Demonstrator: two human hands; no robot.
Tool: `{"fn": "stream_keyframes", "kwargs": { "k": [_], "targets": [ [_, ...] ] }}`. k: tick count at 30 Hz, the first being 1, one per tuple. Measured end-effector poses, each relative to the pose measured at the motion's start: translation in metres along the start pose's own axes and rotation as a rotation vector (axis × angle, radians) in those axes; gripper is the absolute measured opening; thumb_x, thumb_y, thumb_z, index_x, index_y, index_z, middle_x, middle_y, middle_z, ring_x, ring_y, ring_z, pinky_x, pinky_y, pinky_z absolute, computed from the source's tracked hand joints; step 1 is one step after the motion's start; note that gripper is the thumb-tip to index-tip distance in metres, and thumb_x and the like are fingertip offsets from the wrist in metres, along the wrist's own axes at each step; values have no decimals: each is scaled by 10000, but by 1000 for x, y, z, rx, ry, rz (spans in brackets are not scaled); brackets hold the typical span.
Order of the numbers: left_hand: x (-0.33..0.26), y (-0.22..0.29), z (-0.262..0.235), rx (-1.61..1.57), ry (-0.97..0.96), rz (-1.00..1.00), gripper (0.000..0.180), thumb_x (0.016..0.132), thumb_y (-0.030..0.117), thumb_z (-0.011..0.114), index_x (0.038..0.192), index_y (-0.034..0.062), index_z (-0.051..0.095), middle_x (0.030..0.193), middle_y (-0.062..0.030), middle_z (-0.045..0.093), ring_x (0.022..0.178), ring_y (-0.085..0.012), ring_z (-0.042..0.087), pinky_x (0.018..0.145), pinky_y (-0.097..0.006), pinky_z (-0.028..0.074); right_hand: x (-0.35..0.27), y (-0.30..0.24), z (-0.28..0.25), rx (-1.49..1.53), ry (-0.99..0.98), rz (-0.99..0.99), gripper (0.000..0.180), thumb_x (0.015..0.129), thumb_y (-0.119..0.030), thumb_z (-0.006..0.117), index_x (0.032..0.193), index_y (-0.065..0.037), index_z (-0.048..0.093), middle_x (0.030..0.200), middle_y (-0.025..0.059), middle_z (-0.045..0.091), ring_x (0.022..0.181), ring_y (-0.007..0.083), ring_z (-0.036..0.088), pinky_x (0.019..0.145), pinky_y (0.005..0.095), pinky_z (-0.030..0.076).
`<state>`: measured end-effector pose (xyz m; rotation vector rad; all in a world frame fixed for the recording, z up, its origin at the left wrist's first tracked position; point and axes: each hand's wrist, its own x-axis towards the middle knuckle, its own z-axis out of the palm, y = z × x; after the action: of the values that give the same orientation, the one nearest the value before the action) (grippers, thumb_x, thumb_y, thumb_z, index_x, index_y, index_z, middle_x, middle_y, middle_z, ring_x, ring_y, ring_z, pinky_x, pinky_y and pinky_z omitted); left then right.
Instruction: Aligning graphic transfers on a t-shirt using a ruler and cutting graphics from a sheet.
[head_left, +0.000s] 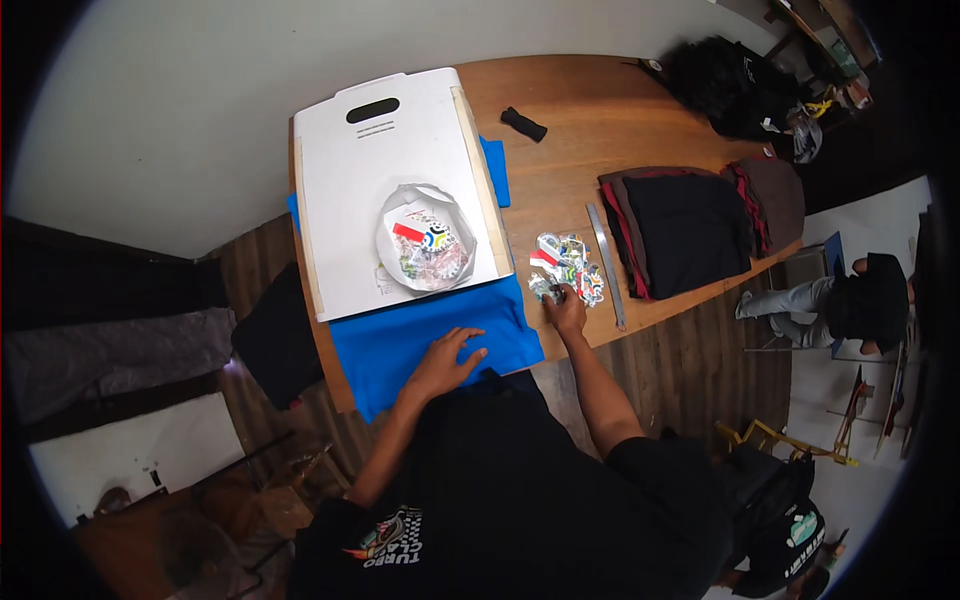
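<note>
My left hand (450, 362) lies open, fingers spread, on a bright blue cloth (400, 338) that looks like a garment. The cloth sticks out from under a large white board (345, 200) with an oval handle slot. At the near edge of a loose pile of colourful printed stickers (572, 265), my right hand (567, 312) has its fingers pinched on one sticker (541, 287). The fingertips are partly hidden against the pile. On the board sits a round white bag (386, 258), its rim rolled open, with more stickers inside.
A metal ruler (604, 265) lies right of the pile. Beyond it are folded dark garments (690, 235). A small black bundle (524, 124) is on the wooden table (555, 90), and a black bag (715, 85) is at the far right. Another person (865, 305) is off to the right.
</note>
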<state>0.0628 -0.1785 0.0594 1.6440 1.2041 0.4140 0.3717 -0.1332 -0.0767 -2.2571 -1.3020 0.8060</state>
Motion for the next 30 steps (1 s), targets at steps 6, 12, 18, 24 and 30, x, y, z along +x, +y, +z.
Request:
{"fn": "stream_keyframes", "kwargs": {
  "k": [6, 12, 18, 24, 30],
  "targets": [
    [0, -2, -5, -20, 20, -12, 412, 970, 315, 688, 1293, 66, 630, 1205, -178, 662, 1069, -345, 670, 911, -428, 537, -4, 2, -2, -82, 40, -27, 519, 814, -334, 823, 1280, -146, 692, 1043, 179, 754, 951, 322, 736, 820, 418, 565],
    [3, 3, -7, -2, 13, -26, 424, 981, 313, 690, 1317, 61, 629, 1235, -169, 656, 1078, -310, 658, 921, -410, 533, 5, 11, -2, -52, 25, -88, 452, 843, -312, 789, 1256, -151, 705, 935, 173, 745, 845, 314, 730, 757, 408, 561],
    [10, 1, -6, -48, 34, 10, 408, 985, 303, 686, 1309, 61, 634, 1242, -160, 660, 1060, -297, 667, 916, -402, 537, 1, 8, -12, -1, 142, -185, 339, 865, -287, 795, 1098, -46, 743, 788, 93, 702, 708, 228, 676, 674, 382, 526],
    [12, 24, -12, -238, 101, 50, 362, 965, 220, 714, 1283, 59, 652, 1218, -148, 668, 1058, -258, 668, 913, -370, 533, -5, -47, -49, 584, 13, -91, 222, 903, -206, 795, 989, -21, 709, 832, -32, 639, 702, 73, 536, 625, 269, 433],
    [31, 71, -36, -218, 447, 309, 347, 935, 103, 727, 1271, 48, 658, 1299, -155, 618, 1159, -257, 623, 951, -353, 509, -55, -188, -91, 847, -160, -126, 199, 912, -163, 798, 1014, -38, 681, 903, -34, 645, 783, 44, 538, 683, 216, 437]
  ]
}}
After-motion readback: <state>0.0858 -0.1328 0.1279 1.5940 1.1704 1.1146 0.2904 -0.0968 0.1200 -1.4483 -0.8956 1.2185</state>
